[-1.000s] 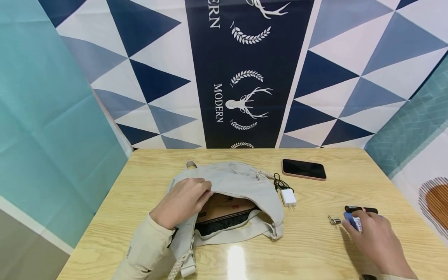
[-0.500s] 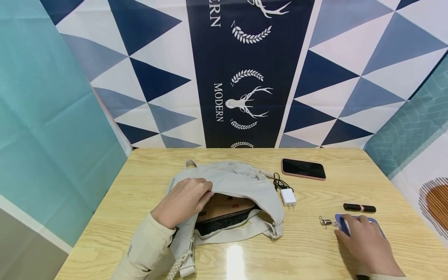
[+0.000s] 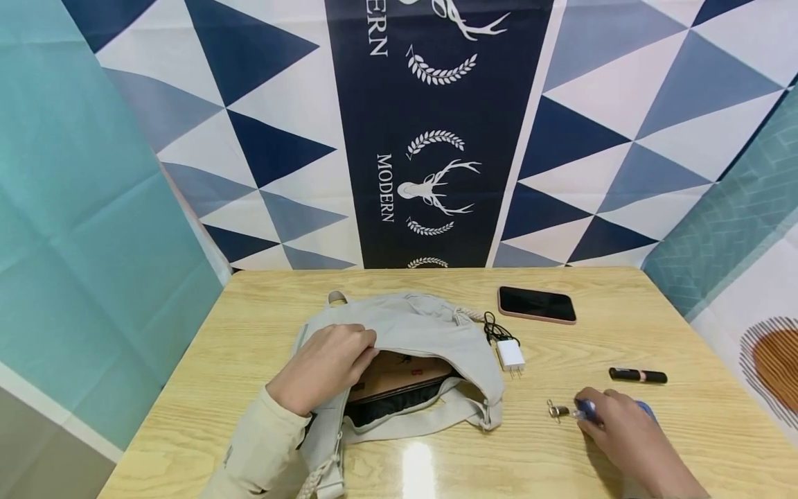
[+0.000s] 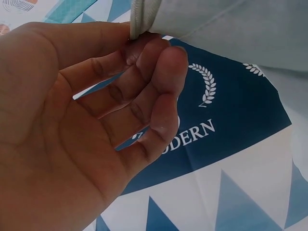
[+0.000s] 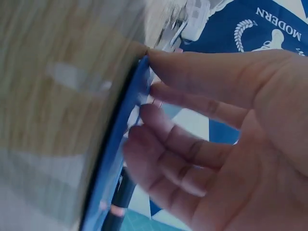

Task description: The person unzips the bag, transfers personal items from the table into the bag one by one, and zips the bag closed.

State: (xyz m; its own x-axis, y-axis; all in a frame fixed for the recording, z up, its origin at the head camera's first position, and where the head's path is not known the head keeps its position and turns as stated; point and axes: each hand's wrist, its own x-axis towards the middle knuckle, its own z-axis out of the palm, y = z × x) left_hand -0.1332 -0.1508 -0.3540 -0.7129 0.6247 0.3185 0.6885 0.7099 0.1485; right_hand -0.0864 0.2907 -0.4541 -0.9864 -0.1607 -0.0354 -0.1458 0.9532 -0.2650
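My left hand (image 3: 327,367) pinches the upper edge of the opening of a light grey fabric bag (image 3: 414,326), holding it raised; the left wrist view shows thumb and fingertips at the bag's edge (image 4: 139,19). A brown, flat item (image 3: 399,378) with a red mark shows inside. At the right, my right hand (image 3: 630,430) grips a blue card holder (image 3: 646,410) with a metal clip (image 3: 557,410) at its left end. The right wrist view has the thumb at the edge of the blue holder (image 5: 122,115) and the fingers against its face, close above the table.
Behind the right hand lies a black tube (image 3: 637,375) with a pink band. A phone (image 3: 537,305) rests farther back. The white charger (image 3: 511,354) and its black cable (image 3: 497,329) lie beside the bag on the wooden table (image 3: 262,298). A patterned cloth hangs behind.
My right hand has moved left and slightly nearer, bringing the blue card holder and its clip away from the black tube. The left hand stays at the bag's edge.
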